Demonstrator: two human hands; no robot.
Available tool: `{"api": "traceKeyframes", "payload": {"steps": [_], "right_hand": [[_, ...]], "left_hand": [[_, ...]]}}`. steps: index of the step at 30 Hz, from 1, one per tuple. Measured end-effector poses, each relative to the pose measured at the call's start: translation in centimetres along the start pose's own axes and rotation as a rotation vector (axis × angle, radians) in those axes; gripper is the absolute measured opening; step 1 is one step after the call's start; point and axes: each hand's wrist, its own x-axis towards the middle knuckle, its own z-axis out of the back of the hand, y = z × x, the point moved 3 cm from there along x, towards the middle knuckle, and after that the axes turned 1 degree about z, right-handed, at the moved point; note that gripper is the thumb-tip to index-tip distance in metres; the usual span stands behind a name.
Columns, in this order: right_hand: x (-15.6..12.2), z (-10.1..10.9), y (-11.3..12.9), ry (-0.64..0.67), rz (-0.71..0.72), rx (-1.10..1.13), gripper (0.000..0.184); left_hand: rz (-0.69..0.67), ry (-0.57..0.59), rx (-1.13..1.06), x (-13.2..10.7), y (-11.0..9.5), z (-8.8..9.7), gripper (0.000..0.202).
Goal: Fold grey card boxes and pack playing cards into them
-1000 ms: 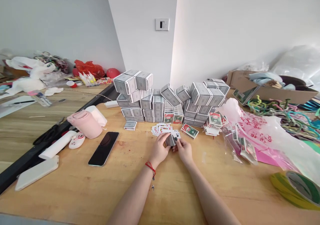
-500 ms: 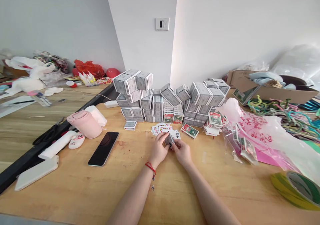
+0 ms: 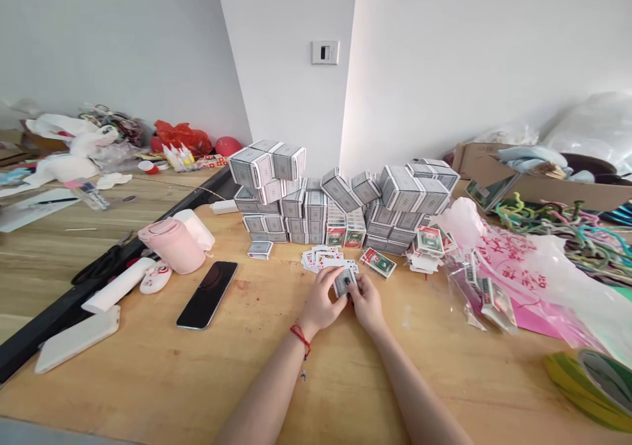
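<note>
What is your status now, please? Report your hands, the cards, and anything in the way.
Left hand and right hand both on small grey-backed card pack. Loose playing cards fanned just ahead. Stacked grey card boxes beyond.

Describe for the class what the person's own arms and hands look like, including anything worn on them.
The left forearm and right forearm are bare, with no sleeves or gloves. A thin red cord bracelet circles the left wrist, one loose end hanging. The left hand and right hand show no visible rings.
</note>
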Motion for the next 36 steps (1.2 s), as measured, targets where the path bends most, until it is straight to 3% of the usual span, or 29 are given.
{"api": "traceKeyframes", "payload": {"steps": [5,7,12,20,24,29,31,33,36], "right_hand": [[-0.6,-1.3,0.1,0.132,-0.095,0.201,0.035],[-1.0,-1.6,0.2,0.118,-0.111,0.160,0.034],[-1.1,-1.0,0.5,-0.054,-0.139,0.012,0.044],[-1.2,-1.0,1.0,-0.076,-0.149,0.012,0.049],[-1.2,-0.7,1.0,-0.159,-0.071,-0.084,0.050],[-0.9,-0.2,0.9,-0.164,-0.139,0.012,0.050],[-0.7,-0.2,0.8,-0.107,-0.140,0.069,0.051],[-0.4,0.0,0.5,-0.079,-0.102,0.043,0.050],[-0.1,0.4,0.1,-0.116,0.033,-0.196,0.038]], "left_hand": [[0.235,-0.109,-0.020,0.1,1.4,-0.1,0.018],[0.271,-0.073,0.067,0.0,1.5,-0.5,0.020],[0.225,-0.059,0.185,-0.6,0.4,-1.6,0.019],[0.190,-0.107,0.268,-0.8,-0.1,-1.6,0.033],[0.222,-0.095,0.226,-0.8,0.1,-1.5,0.038],[0.266,-0.008,0.015,-0.8,0.1,-1.8,0.036],[0.332,-0.048,-0.105,-0.5,0.5,-1.4,0.037],[0.425,-0.158,-0.212,-0.1,1.3,-0.3,0.037],[0.527,-0.365,-0.138,0.5,2.8,2.8,0.039]]}}
